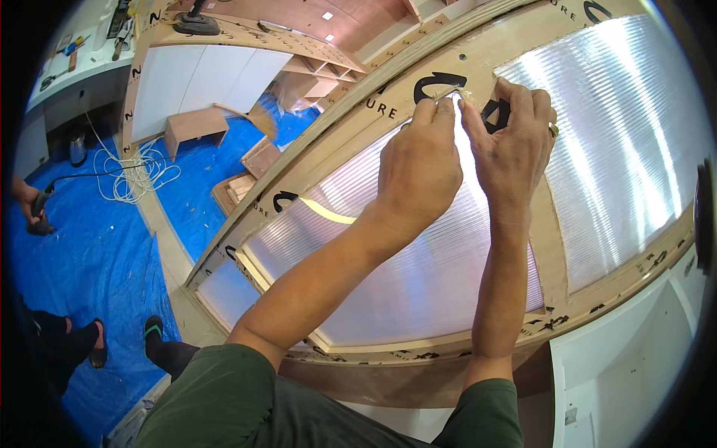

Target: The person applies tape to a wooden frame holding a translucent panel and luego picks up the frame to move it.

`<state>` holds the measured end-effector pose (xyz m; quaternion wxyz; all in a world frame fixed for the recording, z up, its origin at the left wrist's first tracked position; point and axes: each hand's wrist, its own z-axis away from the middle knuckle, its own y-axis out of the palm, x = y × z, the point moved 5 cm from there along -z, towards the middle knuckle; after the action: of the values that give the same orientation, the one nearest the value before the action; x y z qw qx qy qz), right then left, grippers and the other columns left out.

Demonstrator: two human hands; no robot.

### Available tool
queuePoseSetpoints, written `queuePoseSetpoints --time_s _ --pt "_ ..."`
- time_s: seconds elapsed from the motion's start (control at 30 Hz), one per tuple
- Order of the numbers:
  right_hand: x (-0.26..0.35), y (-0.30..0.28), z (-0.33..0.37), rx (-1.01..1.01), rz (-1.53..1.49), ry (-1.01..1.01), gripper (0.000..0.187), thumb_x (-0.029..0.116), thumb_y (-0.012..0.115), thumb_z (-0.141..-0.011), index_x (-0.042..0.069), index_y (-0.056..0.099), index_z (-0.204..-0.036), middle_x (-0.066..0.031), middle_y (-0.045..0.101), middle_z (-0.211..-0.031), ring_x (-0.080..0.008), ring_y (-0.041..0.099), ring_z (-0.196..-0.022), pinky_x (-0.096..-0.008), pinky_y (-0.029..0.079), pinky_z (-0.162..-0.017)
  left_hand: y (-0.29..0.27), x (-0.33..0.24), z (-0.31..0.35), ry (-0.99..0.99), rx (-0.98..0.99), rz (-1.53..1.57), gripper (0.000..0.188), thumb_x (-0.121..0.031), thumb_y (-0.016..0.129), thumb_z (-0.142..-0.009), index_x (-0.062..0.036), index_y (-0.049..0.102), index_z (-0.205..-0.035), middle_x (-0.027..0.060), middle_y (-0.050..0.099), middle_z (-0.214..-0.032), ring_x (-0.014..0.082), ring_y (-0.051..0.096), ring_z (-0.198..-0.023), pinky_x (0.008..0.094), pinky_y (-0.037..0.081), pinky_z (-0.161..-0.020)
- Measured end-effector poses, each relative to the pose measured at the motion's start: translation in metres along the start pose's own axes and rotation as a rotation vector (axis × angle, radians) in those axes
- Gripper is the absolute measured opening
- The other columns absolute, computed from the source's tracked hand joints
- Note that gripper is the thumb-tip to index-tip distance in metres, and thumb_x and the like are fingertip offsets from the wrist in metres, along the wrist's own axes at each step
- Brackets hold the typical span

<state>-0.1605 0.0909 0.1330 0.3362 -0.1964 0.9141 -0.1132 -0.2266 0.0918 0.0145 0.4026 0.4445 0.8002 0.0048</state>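
Observation:
My left hand [422, 160] is closed, fingertips pinching a thin pale strip [450, 92] at the upper corner of a panel opening. My right hand [515, 134] is beside it, thumb touching near that corner and fingers bent over the wood, apart from the thumb. Both are over a ribbed translucent panel [418, 276] set in a plywood frame [554, 246] with black printed marks. A curved yellow strip [328, 211] crosses the panel and passes behind my left forearm. What lies under my left fingertips is mostly hidden.
A second ribbed panel [620, 149] is at the right, above a white cabinet [635, 366]. Blue sheeting [89, 276] covers the left floor, with coiled white cable [146, 175] and a small wooden box [196, 131]. Another person's hand [28, 198] holds a black power tool [41, 218].

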Motion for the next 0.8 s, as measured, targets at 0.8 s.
queuePoseSetpoints --time_s 0.8 --pt "0.011 0.009 0.000 -0.046 0.188 0.000 0.052 0.038 0.089 -0.079 0.006 0.065 -0.113 -0.0119 0.055 -0.110 -0.0351 0.057 -0.107 -0.0481 0.047 -0.095 0.004 0.017 0.000 0.074 -0.292 0.167 0.014 0.007 0.068 -0.089 0.0027 0.071 -0.101 0.0206 0.071 -0.090 0.0394 0.069 -0.081 0.0453 0.055 -0.072"
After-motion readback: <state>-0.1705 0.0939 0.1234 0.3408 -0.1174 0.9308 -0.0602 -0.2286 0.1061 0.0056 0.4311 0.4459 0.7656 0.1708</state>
